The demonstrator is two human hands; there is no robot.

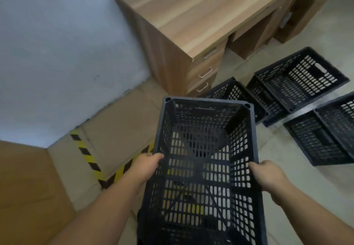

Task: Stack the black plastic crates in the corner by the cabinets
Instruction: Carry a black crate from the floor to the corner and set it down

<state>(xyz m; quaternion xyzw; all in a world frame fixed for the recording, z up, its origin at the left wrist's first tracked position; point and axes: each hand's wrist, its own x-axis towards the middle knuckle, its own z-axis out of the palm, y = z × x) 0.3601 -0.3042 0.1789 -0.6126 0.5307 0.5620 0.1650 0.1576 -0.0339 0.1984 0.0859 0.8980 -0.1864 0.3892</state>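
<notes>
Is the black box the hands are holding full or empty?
Empty. The held crate shows only its own holed bottom, with floor and yellow tape visible through it. Left hand and right hand grip its sides.

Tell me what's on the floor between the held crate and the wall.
Head view: yellow-black hazard tape crosses the tan floor covering between the held crate and the wall.

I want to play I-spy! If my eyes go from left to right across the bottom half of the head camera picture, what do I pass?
Yellow-and-black floor tape → left hand → held crate → right hand → crate on the floor.
</notes>
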